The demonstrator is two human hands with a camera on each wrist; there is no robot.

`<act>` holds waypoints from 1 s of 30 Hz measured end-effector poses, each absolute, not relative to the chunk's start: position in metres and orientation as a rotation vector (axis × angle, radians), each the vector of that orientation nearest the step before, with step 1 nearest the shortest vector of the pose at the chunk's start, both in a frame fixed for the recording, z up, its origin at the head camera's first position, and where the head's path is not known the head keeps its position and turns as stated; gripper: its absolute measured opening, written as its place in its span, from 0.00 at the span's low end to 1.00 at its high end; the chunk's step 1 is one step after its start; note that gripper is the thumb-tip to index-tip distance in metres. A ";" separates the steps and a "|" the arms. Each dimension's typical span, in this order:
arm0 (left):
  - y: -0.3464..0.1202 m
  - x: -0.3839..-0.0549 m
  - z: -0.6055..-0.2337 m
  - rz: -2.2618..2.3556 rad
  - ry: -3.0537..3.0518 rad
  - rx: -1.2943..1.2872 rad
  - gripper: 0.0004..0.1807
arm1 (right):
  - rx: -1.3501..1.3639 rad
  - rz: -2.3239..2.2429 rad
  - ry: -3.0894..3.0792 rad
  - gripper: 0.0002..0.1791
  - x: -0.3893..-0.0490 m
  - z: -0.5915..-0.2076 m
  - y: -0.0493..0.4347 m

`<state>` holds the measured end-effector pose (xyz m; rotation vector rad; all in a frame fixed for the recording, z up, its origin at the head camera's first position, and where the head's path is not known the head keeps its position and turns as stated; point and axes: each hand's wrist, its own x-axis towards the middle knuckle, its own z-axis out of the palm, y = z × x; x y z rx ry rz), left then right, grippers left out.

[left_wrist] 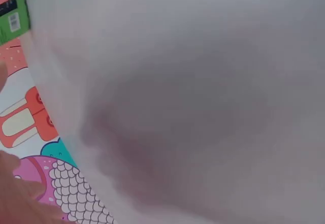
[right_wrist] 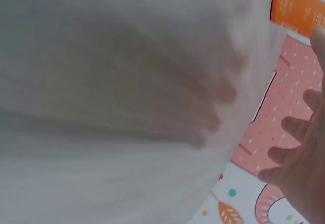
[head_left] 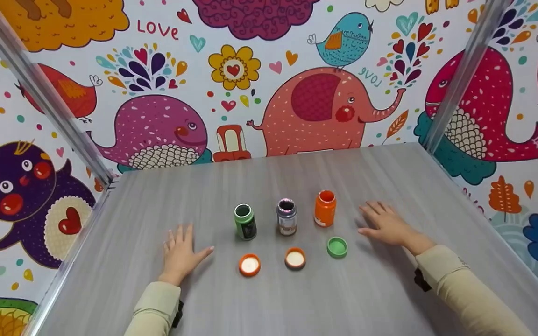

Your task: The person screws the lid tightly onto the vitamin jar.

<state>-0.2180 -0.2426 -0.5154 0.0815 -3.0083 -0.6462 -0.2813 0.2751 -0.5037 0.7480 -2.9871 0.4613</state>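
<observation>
On the tabletop (head_left: 273, 298), an orange lid (head_left: 249, 265), an orange-rimmed lid (head_left: 295, 258) and a green lid (head_left: 337, 247) lie nearest, in a row. The person's left hand (head_left: 181, 254) and right hand (head_left: 385, 226) flank the things, fingers spread apart, though whether they touch the tabletop is hard to tell. Beyond the lids stand an uncapped green jar (head_left: 245, 223), purplish-grey jar (head_left: 287, 219) and orange jar (head_left: 325, 210), backed by a cartoon-animal wall (head_left: 306, 116).
</observation>
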 end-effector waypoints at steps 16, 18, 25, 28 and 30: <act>-0.189 -0.237 -0.513 -1.280 -2.814 0.073 0.48 | 0.857 0.721 -3.075 0.41 -0.263 -0.500 0.247; -0.182 -0.239 -0.514 -1.316 -2.783 0.061 0.47 | 0.881 0.732 -3.076 0.41 -0.262 -0.501 0.244; -0.159 -0.249 -0.514 -1.501 -2.640 0.049 0.44 | 1.009 0.768 -3.046 0.40 -0.259 -0.509 0.233; -0.151 -0.251 -0.514 -1.566 -2.566 0.052 0.42 | 1.049 0.763 -3.034 0.39 -0.257 -0.511 0.228; -0.146 -0.251 -0.514 -1.584 -2.528 0.057 0.40 | 1.066 0.751 -3.027 0.39 -0.257 -0.511 0.225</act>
